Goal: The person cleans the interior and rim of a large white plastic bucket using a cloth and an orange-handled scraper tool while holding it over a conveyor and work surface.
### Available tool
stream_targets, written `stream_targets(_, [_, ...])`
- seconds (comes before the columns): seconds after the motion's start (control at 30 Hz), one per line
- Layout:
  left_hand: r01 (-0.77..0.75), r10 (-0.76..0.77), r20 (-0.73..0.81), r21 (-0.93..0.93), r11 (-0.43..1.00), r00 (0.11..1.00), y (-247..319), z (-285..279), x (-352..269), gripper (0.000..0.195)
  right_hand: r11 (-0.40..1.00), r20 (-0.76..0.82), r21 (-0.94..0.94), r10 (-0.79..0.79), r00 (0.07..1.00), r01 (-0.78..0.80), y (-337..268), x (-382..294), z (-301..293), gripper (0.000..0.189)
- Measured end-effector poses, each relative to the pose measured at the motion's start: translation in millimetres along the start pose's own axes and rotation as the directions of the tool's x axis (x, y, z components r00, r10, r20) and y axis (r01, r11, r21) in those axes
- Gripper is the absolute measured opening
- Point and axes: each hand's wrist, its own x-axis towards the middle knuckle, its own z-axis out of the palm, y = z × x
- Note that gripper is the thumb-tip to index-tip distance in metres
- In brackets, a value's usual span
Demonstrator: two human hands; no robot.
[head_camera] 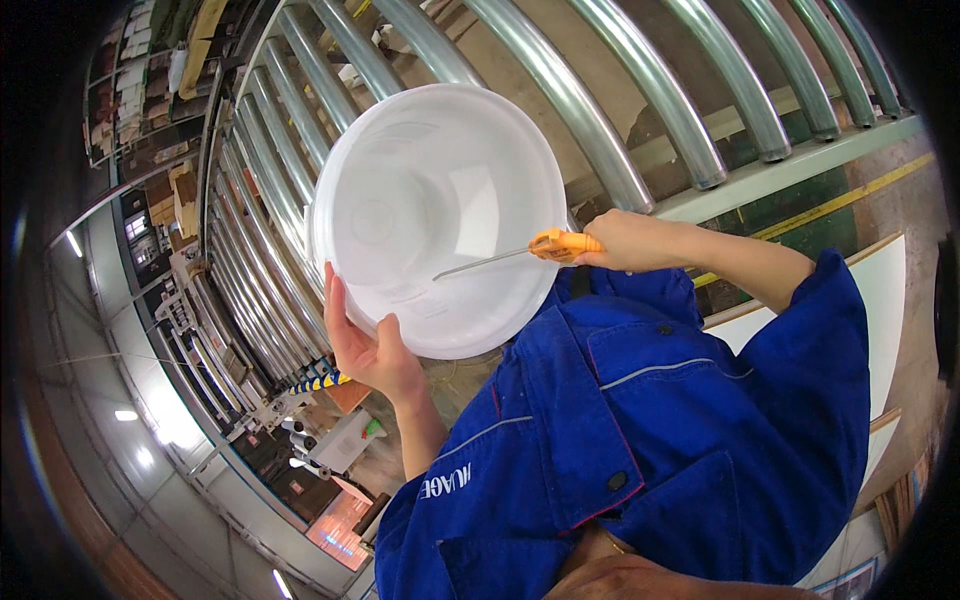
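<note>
A round white plastic tub [405,187] is tilted so that its glossy inside faces me. My left hand [379,360] holds it at the lower left, thumb over the near side and fingers along the outer wall. In my right hand [626,238] is what looks like an orange air blow gun [556,245]. Its thin metal nozzle [480,262], bent at the end, reaches over the tub's mouth and points inside. The tub is over the conveyor rollers; whether it rests on them I cannot tell.
A conveyor of steel rollers [577,112] runs beyond the tub, with a pale side rail [750,187]. White-faced boards [874,300] stand at the right. Machinery [217,337] is farther left. A yellow line [847,199] marks the green floor.
</note>
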Motion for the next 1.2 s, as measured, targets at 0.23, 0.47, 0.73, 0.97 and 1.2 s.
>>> stream_targets(0.23, [-0.004,-0.011,0.108,0.143,0.990,0.994,3,-7,-3,0.070,0.983,0.088,0.171,0.053,0.995,-0.067,-2,-51,-25,0.038])
stream_targets(0.47, [-0.259,0.169,0.272,0.342,0.903,0.947,-6,-18,-6,0.073,0.991,0.012,0.132,-0.028,1.000,0.027,3,18,17,0.044])
stream_targets(0.73, [-0.253,0.187,0.252,0.266,0.930,0.950,-17,-19,-6,0.074,0.978,0.076,0.204,-0.048,0.996,0.031,-16,32,12,0.053])
stream_targets(0.97, [-0.217,0.162,0.216,0.260,0.941,0.963,-16,-22,-13,0.073,0.994,0.018,0.105,0.022,1.000,-0.024,-6,4,12,0.044])
stream_targets(1.2, [-0.227,0.177,0.208,0.250,0.941,0.962,-19,-24,-13,0.073,0.984,0.005,0.167,-0.060,0.998,0.058,-31,6,13,0.044])
